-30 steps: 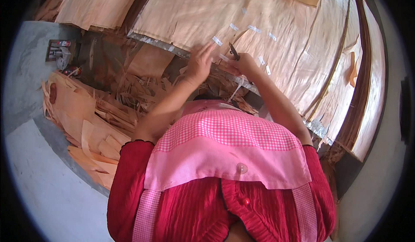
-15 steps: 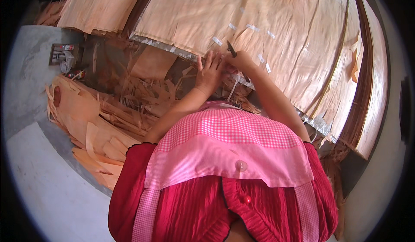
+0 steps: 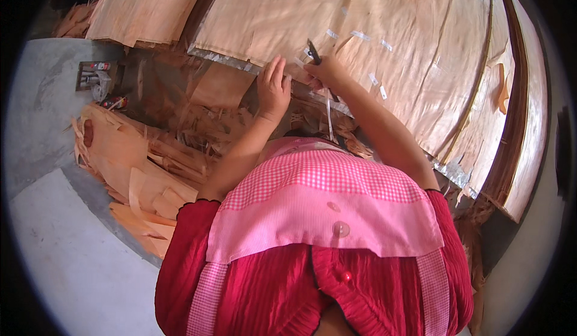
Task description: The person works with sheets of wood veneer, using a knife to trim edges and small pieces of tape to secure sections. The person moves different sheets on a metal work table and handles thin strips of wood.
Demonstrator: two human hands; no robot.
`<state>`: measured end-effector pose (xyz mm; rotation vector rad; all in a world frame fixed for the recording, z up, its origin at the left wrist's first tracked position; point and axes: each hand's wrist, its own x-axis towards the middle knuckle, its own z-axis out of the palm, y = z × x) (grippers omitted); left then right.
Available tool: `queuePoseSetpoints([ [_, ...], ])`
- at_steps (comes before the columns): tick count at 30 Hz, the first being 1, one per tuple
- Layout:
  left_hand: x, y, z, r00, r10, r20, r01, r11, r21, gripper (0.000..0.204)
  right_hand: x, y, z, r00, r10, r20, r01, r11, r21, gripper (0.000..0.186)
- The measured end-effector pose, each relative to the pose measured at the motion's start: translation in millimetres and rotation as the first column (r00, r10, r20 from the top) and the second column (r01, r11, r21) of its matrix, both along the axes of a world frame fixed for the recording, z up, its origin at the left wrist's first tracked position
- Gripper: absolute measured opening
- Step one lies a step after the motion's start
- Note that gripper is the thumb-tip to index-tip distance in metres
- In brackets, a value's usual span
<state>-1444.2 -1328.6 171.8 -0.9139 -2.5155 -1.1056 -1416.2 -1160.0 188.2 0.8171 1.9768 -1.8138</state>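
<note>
A wide, pale wood veneer sheet [image 3: 415,42] lies before me with several short white tape pieces [image 3: 360,36] stuck on it. My right hand [image 3: 328,75] is closed around a slim dark knife-like tool [image 3: 313,52], just over the sheet's near edge. Below that hand hangs a narrow white strip [image 3: 329,118]; whether its fingers also hold the strip is unclear. My left hand [image 3: 275,93] is at the same edge, fingers stretched out and slightly apart, holding nothing visible. Its fingertips are close to the veneer, and contact cannot be made out.
Torn veneer scraps [image 3: 222,126] fill the space below the near edge. More scraps are heaped in a pile [image 3: 120,147] at left. A wall recess [image 3: 93,76] holds small cans. Other veneer stacks [image 3: 147,12] stand at far left and along the right.
My left hand has lifted and moved left, away from my right hand. My right hand has risen slightly, with the dark tool now more upright. The whole view has shifted a little.
</note>
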Motion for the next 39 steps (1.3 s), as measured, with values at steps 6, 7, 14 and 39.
queuePoseSetpoints([
  [6,-13.8,-2.0,-33.1,0.95,-0.257,-0.179,0.171,0.906,-0.387,0.04,-9.5,-13.3,-12.8,0.991,0.034,0.129,-0.046,0.995,0.09,0.027],
  [7,-11.5,-1.4,-34.4,0.94,-0.251,-0.231,0.141,0.902,-0.407,0.04,-7.5,-12.9,-13.4,0.994,-0.012,0.112,0.009,1.0,0.028,0.028],
  [14,-8.3,6.6,1.0,0.971,-0.236,-0.033,0.187,0.842,-0.507,0.038,19.1,51.7,-14.2,0.999,0.04,0.01,-0.04,0.91,0.414,0.024],
  [39,93.5,86.2,-27.7,0.736,-0.665,0.126,0.641,0.625,-0.446,0.079,152.5,66.4,4.5,0.925,-0.233,0.3,0.121,0.93,0.347,0.031],
])
